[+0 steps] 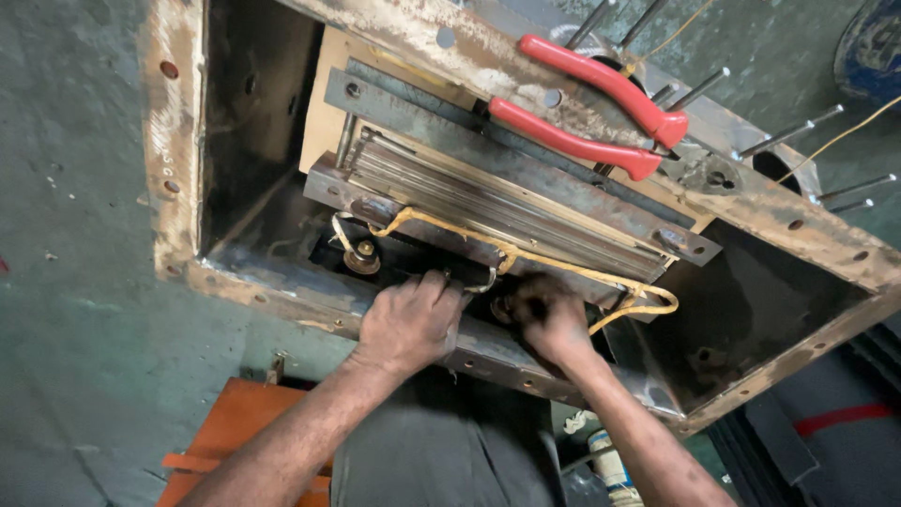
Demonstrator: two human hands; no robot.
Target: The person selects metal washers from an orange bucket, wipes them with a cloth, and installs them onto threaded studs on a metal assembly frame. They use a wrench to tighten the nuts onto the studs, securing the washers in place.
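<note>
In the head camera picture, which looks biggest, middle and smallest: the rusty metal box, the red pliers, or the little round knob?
1. Rusty metal box
2. Red pliers
3. Little round knob

Your left hand and right hand sit close together, knuckles up, fingers curled downward, both forearms reaching forward from below.

- A worn, dark green concrete floor with pale specks and scuffs fills the left side.
- A flat orange-painted board lies on the floor at the lower left.
- A round blue object sits at the upper right corner, partly cut off.
- Light is even and dim, with soft shadows.
</note>
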